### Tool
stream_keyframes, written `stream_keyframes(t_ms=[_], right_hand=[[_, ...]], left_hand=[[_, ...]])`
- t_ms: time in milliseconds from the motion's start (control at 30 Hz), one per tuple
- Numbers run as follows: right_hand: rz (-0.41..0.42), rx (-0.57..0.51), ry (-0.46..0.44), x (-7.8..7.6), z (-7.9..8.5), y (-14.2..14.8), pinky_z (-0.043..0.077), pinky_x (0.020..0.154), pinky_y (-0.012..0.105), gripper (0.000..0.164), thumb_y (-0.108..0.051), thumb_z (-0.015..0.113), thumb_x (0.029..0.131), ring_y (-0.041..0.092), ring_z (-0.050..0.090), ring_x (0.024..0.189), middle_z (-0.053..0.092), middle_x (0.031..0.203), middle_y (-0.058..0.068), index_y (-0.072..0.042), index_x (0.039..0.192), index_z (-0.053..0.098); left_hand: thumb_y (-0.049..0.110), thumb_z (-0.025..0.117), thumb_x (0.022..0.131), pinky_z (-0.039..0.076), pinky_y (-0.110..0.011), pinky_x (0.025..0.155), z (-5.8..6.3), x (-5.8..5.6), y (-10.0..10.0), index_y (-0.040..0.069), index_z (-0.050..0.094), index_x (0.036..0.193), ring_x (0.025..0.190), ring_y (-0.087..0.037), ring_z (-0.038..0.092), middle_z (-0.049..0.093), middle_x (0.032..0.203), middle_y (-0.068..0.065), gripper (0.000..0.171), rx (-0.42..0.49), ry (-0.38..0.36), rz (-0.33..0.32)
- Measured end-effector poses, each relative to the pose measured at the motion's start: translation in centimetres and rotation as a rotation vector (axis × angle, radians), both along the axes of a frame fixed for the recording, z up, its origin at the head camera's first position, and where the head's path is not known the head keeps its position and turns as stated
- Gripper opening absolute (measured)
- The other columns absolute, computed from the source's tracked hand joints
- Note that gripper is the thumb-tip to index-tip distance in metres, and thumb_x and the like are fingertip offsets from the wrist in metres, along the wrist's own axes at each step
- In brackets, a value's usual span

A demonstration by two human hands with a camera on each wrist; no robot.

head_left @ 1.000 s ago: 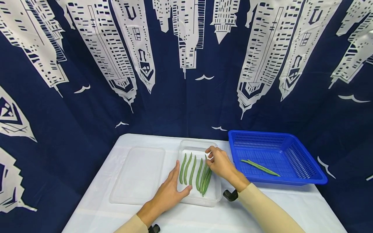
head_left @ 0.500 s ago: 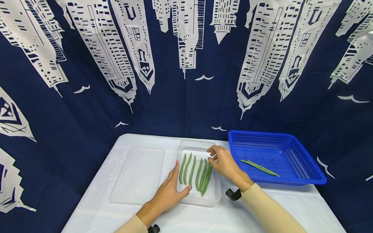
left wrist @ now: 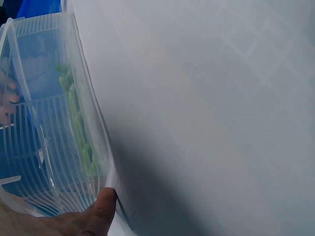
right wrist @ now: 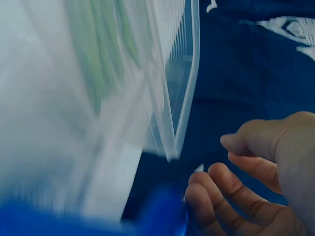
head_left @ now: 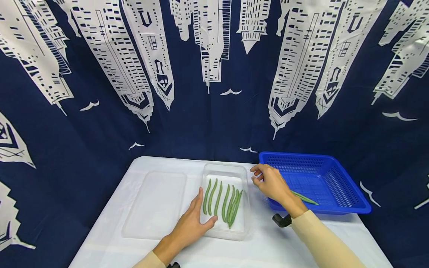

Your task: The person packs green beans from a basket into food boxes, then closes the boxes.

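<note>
A clear plastic container (head_left: 226, 236) holds several green beans (head_left: 218, 197) lying side by side, bunched closer at the right. Against its left side rests my left hand (head_left: 191, 223), fingers straight and thumb at the near edge; in the left wrist view the thumb (left wrist: 104, 209) touches the container wall. My right hand (head_left: 273, 186) is in the air between the container and the blue basket (head_left: 352, 208), its fingers loosely bent with nothing between them. A few more green beans (head_left: 306, 198) lie in the basket, partly hidden behind that hand.
A flat translucent lid (head_left: 155, 204) lies on the white table (head_left: 107, 238) left of the container. Behind the table hangs a dark blue cloth (head_left: 201, 123) printed with white buildings.
My right hand has moved right, away from the beans in the container toward the blue basket. The left hand stays at the container's side. The head view has shifted slightly.
</note>
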State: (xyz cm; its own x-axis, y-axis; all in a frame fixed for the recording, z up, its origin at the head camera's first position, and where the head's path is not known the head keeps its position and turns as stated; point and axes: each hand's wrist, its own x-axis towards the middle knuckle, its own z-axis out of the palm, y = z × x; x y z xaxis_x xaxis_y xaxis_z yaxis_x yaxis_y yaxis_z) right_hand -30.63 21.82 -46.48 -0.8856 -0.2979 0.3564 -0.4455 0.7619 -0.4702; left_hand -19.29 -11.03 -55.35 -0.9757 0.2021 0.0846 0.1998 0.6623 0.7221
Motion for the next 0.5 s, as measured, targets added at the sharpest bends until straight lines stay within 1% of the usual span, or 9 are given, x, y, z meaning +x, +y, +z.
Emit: stream_keyframes(t_ms=[100, 200, 333, 433, 500], right_hand=[[0.006, 0.015, -0.018, -0.6, 0.4, 1.9, 0.070, 0.084, 0.047, 0.025, -0.004, 0.085, 0.101, 0.024, 0.083, 0.093, 0.083, 0.110, 0.013, -0.004, 0.126, 0.083], [0.029, 0.039, -0.042, -1.3, 0.8, 4.1, 0.070, 0.088, 0.052, 0.029, -0.006, 0.088, 0.101, 0.026, 0.082, 0.095, 0.084, 0.115, 0.016, -0.003, 0.130, 0.082], [0.068, 0.119, -0.081, -2.7, 1.2, 7.6, 0.069, 0.091, 0.053, 0.035, -0.011, 0.089, 0.103, 0.025, 0.081, 0.099, 0.084, 0.120, 0.016, -0.002, 0.135, 0.080], [0.108, 0.188, -0.123, -3.9, 1.4, 10.2, 0.067, 0.090, 0.050, 0.038, -0.013, 0.090, 0.103, 0.023, 0.079, 0.100, 0.083, 0.118, 0.012, -0.003, 0.138, 0.080], [0.144, 0.227, -0.170, -4.5, 1.4, 11.7, 0.068, 0.090, 0.051, 0.041, -0.014, 0.090, 0.103, 0.023, 0.079, 0.101, 0.083, 0.117, 0.010, -0.002, 0.140, 0.079]], left_hand=[[0.059, 0.078, 0.108, 0.050, -0.072, 0.129, -0.1, 0.2, -0.1, 0.016, 0.009, 0.190, 0.168, -0.049, 0.048, 0.034, 0.190, -0.022, 0.115, 0.003, -0.002, 0.003], [0.059, 0.078, 0.108, 0.050, -0.072, 0.129, -0.1, 0.3, -0.2, 0.015, 0.010, 0.190, 0.169, -0.050, 0.048, 0.034, 0.190, -0.022, 0.115, 0.005, -0.004, 0.005], [0.061, 0.077, 0.108, 0.051, -0.072, 0.128, -0.1, 0.3, -0.2, 0.012, 0.011, 0.189, 0.168, -0.050, 0.049, 0.036, 0.189, -0.023, 0.115, -0.005, 0.002, 0.007], [0.060, 0.078, 0.108, 0.052, -0.072, 0.127, 0.0, 0.2, -0.1, 0.011, 0.012, 0.189, 0.167, -0.050, 0.050, 0.037, 0.189, -0.023, 0.115, -0.012, 0.008, 0.008], [0.060, 0.078, 0.108, 0.052, -0.072, 0.128, 0.0, 0.1, -0.1, 0.013, 0.011, 0.189, 0.168, -0.049, 0.049, 0.037, 0.189, -0.023, 0.115, -0.011, 0.008, 0.007]])
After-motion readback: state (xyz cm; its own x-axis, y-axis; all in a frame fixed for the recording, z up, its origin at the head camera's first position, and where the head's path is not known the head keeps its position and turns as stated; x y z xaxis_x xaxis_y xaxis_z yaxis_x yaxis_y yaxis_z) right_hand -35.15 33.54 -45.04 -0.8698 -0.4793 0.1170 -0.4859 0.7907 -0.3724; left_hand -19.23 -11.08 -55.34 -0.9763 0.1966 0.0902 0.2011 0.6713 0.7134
